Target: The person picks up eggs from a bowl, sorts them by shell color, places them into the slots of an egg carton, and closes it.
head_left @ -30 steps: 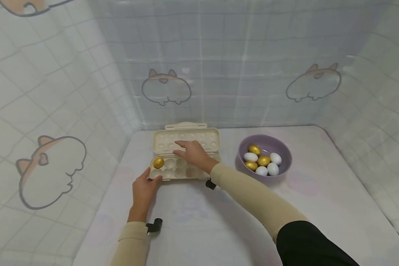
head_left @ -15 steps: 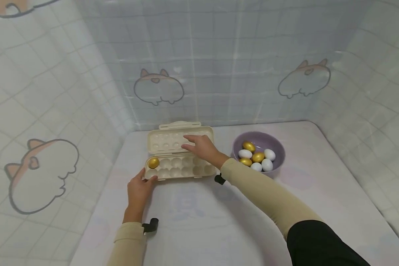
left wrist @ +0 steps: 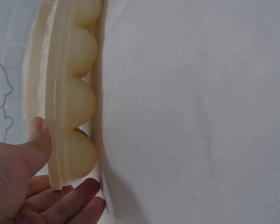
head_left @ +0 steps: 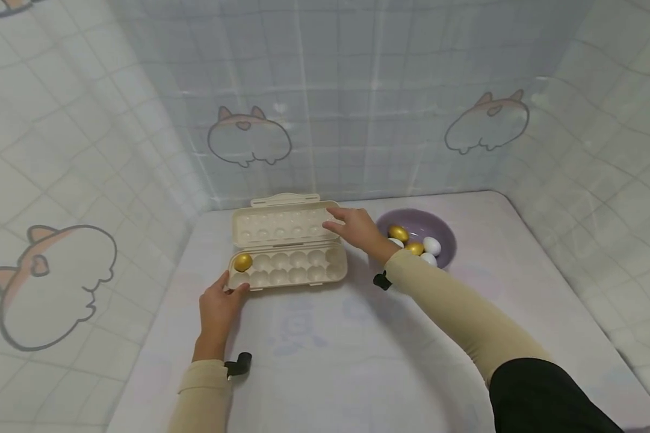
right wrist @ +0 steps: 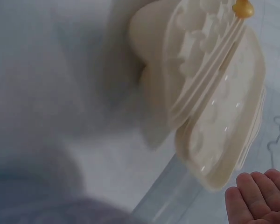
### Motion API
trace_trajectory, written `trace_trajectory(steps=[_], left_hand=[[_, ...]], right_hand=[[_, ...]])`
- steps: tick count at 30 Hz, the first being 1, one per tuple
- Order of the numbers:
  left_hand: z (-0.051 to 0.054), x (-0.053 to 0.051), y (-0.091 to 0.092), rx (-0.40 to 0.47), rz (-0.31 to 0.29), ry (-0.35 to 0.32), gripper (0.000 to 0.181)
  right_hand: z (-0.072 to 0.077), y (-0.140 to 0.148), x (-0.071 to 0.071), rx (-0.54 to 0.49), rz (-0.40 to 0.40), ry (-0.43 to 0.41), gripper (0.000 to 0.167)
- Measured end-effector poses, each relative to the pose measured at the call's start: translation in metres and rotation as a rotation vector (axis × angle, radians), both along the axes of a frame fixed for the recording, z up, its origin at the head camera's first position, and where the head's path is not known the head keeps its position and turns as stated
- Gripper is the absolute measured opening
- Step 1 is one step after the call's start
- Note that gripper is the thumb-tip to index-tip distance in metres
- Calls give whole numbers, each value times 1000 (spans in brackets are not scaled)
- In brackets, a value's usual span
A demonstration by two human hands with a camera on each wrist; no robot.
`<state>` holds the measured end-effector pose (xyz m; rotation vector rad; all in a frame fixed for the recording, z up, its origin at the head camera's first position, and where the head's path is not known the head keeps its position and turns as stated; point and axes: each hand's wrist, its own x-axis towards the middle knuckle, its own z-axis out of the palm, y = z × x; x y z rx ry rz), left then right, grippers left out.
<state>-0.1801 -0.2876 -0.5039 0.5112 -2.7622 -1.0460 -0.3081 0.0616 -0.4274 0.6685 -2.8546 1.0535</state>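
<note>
A cream plastic egg carton (head_left: 278, 291) lies with its lid (head_left: 239, 225) folded back, seen in the head view. One gold egg (head_left: 242, 262) sits in the back-left cup. My left hand (head_left: 216, 310) grips the carton's near left corner; in the left wrist view the thumb (left wrist: 37, 144) lies on the rim and fingers are beneath it. Over the gap between carton and purple bowl (head_left: 451, 237) is my right hand (head_left: 362, 231), its fingers loosely extended around nothing. Gold eggs (head_left: 398, 233) and white eggs (head_left: 431, 246) lie in the bowl, some hidden by the right forearm.
A pale cloth (head_left: 314, 361) covers the table. Tile-patterned curtains (head_left: 346, 120) stand close behind it and along both sides. The raised lid is near the back curtain, and the bowl stands right of the carton.
My right hand has moved from above the carton rightward toward the bowl. The left hand keeps hold of the corner. The head view has shifted slightly to the right.
</note>
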Motion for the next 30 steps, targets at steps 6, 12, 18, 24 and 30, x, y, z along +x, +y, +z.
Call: trace_trajectory(steps=[6,12,18,24,30], left_hand=[[1,1,0,5,-2,-24,77],[1,1,0,13,4,-33,77],[2,-1,1,31,12,-50,77],[2,-2,2,35,16,-58,77],[2,-1,2,38,15,-64,77]], right_hand=[[-3,30,0,0,-59,-24,61],[-6,58,1,-26,-101,-97,66],[-3,81,3,-11,-151,-105,62],[-10,114,3,-24,-182,-118,55],[-20,144,3,92,-231,-190,54]])
